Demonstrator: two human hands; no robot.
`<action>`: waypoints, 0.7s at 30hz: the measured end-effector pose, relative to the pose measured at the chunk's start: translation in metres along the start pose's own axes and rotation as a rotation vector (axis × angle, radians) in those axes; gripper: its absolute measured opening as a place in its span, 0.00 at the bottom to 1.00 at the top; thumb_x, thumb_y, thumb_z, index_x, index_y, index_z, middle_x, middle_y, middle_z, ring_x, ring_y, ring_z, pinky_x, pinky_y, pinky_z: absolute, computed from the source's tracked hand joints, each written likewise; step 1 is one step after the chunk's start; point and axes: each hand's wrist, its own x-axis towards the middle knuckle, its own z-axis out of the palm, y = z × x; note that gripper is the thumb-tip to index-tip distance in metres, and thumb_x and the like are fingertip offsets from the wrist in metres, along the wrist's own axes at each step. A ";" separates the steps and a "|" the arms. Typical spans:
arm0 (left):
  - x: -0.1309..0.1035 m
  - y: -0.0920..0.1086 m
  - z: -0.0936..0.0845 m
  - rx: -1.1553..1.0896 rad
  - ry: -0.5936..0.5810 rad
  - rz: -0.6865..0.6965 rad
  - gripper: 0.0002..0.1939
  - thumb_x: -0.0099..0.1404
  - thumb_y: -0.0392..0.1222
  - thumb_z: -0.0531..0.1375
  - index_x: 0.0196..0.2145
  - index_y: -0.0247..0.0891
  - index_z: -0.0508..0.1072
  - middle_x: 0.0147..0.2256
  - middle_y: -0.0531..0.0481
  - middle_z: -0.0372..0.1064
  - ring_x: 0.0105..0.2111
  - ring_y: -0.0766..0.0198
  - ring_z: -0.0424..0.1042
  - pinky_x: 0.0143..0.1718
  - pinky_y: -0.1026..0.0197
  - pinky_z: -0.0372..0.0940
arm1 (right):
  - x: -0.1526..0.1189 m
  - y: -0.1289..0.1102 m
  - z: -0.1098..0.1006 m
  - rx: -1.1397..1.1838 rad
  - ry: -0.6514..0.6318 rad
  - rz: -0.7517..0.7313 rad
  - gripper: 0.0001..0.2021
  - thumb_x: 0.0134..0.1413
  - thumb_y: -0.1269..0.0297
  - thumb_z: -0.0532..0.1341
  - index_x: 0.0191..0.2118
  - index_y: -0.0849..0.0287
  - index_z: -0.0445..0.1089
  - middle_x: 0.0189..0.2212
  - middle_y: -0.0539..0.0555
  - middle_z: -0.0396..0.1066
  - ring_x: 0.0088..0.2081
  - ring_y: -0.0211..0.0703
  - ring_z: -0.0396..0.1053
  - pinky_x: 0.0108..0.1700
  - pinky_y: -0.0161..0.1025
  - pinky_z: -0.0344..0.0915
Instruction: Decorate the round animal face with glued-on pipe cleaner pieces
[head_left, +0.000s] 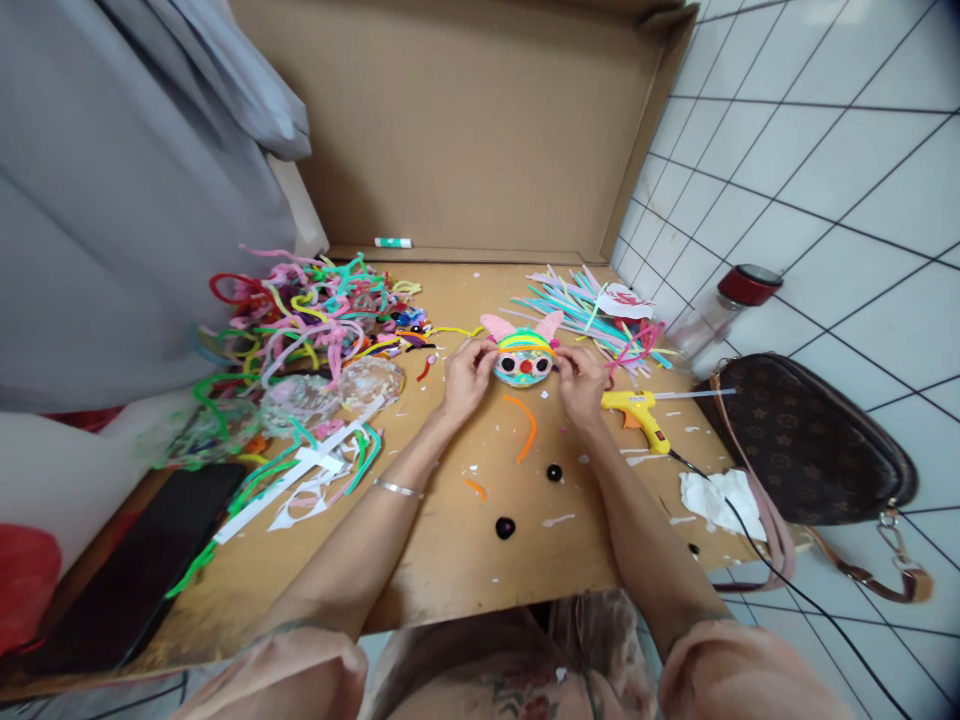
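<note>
A small round craft face with pink ears, black eyes, a red nose and yellow, green and orange bands lies at the table's middle. My left hand pinches its left edge at the orange strip. On the opposite edge, the fingers of my right hand are closed at the strip's other end. Below the face lie a curved orange strip, a shorter orange piece and two black round pieces.
Tangled pipe cleaners fill the left side. Straight ones lie at back right, near a bottle. A yellow glue gun, tissue and brown bag are right. A dark phone-like slab lies front left.
</note>
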 end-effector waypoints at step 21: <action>0.000 -0.001 0.000 -0.001 0.006 -0.035 0.06 0.62 0.42 0.61 0.31 0.38 0.75 0.30 0.49 0.70 0.32 0.61 0.66 0.38 0.61 0.61 | -0.004 0.006 0.005 0.022 -0.044 0.070 0.09 0.54 0.70 0.57 0.36 0.57 0.75 0.34 0.56 0.78 0.39 0.49 0.75 0.45 0.46 0.71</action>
